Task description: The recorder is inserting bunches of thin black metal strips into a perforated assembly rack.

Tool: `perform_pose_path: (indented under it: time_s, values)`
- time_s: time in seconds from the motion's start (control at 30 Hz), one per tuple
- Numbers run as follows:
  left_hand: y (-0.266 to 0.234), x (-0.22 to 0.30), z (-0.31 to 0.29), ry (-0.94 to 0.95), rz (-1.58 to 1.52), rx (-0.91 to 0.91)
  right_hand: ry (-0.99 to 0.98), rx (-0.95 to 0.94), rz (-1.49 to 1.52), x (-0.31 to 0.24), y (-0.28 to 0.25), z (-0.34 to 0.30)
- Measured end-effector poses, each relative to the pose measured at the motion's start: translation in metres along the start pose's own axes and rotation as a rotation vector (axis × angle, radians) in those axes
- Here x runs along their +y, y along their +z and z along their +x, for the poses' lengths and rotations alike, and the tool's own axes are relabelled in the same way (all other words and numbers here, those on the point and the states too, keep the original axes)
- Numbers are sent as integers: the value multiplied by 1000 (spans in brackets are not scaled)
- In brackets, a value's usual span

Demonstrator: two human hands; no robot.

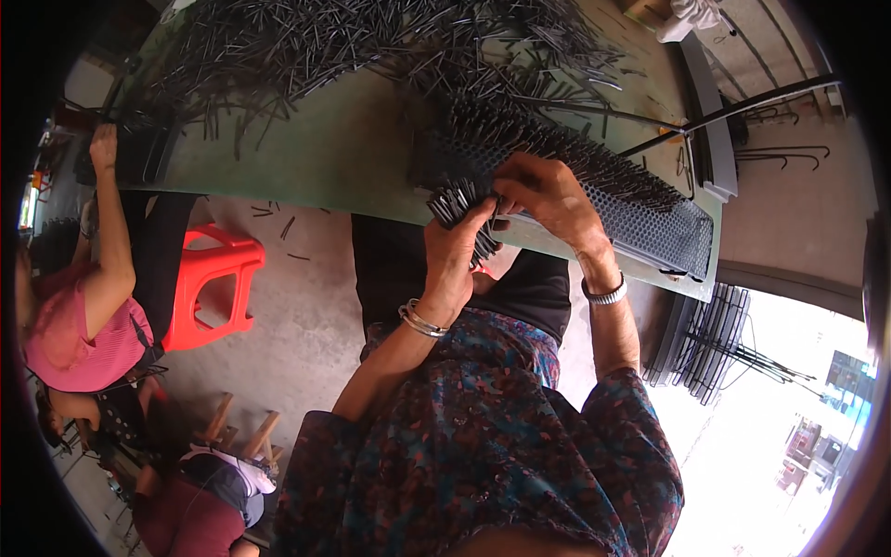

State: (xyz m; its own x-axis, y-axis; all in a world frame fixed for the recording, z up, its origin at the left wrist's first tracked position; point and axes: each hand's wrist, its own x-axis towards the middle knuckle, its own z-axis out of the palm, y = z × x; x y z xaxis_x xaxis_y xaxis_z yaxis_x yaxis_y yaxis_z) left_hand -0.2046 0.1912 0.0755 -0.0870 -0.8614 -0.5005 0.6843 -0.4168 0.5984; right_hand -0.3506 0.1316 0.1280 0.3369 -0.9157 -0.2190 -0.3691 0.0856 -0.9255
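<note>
My left hand (453, 249) is closed around a bundle of thin dark metal rods (453, 202), their ends fanning out above the fist. Close beside it, my right hand (551, 197) has its thumb and fingers pinched together near the top of the bundle. What lies between those fingertips is too small to make out. Just beyond both hands is a long perforated rack (640, 223) with a honeycomb of holes. Many dark rods stand upright in its far rows, while holes along the near side and right end show bare.
A big heap of loose rods (371, 42) covers the far part of the green table (288, 158). At left stand a red plastic stool (218, 288) and a person in pink (93, 320); another person (200, 501) is lower left. Wire racks (701, 343) stand at right.
</note>
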Motion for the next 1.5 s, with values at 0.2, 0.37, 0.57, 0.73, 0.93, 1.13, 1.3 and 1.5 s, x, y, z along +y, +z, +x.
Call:
perform_pose_path:
  time_s: [0.2,0.37,0.57,0.73,0.93,1.13,1.3,1.5]
  values:
    - [3,3,-3,20,78,1,2,50,-1,1,4,-5]
    - [-1,0,4,-104,-110,30,-40,161,193,4,-1,-8]
    - [3,0,-1,-207,-145,-41,-246,574,-261,0,-6,3]
    - [0,-5,-1,-253,-148,-88,-280,594,-254,12,-4,16]
    - [-6,-5,0,-284,-125,-61,-408,653,-304,14,-3,20]
    - [-6,-5,0,-277,-145,-66,-364,587,-399,7,-9,16]
    - [-6,-5,-1,-250,-105,-83,-430,470,-343,16,-14,20]
    - [-6,-7,-1,-225,-57,-27,-505,571,-696,15,-10,22]
